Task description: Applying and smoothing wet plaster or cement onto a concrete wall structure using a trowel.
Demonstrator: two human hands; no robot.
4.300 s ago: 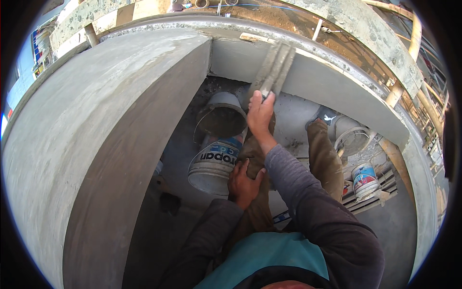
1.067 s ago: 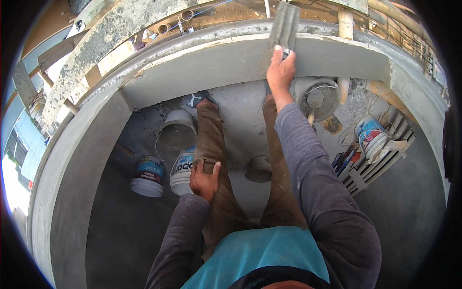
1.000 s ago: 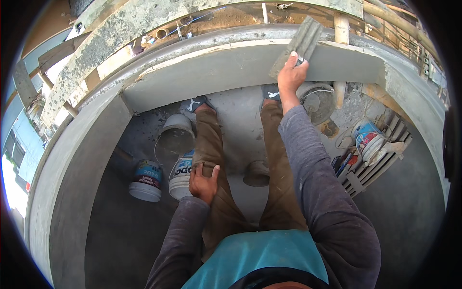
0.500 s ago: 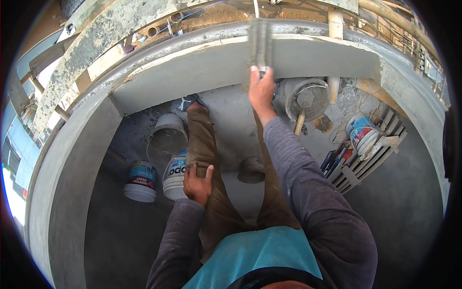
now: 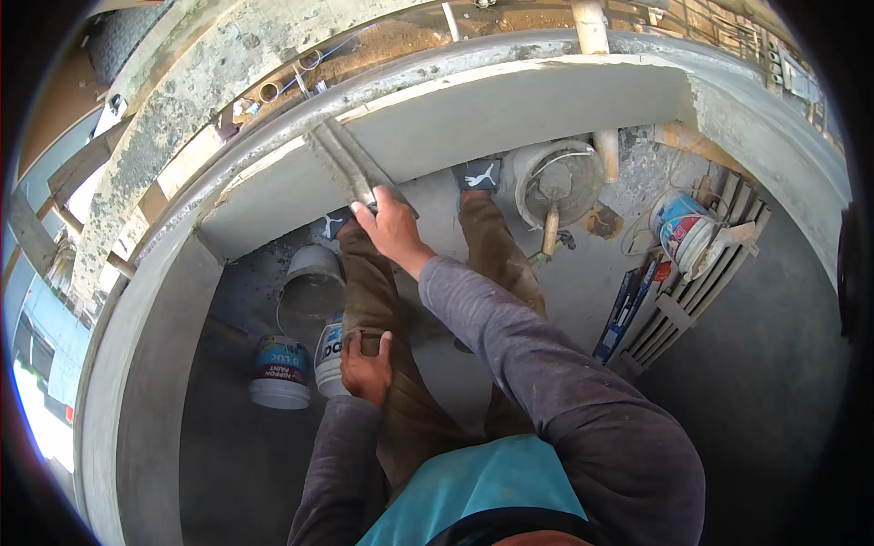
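My right hand is closed on the handle of a long, cement-coated flat float, held angled on the grey plastered face of the low wall ahead, left of centre. My left hand grips my brown-trousered left leg near the knee, fingers curled on the cloth. Just left of that leg are a grey bucket of wet mix, a labelled white pail and another pail. Beyond my right foot, a grey bucket holds a wooden-handled tool.
At right, a labelled pail sits on wooden slats beside long narrow tools. A plastered side wall runs along my left. Planks, bamboo poles and brown soil lie outside the wall.
My right hand and the float have swept left along the wall, the float now tilted leftward. The view has shifted somewhat. My left hand stays on my leg.
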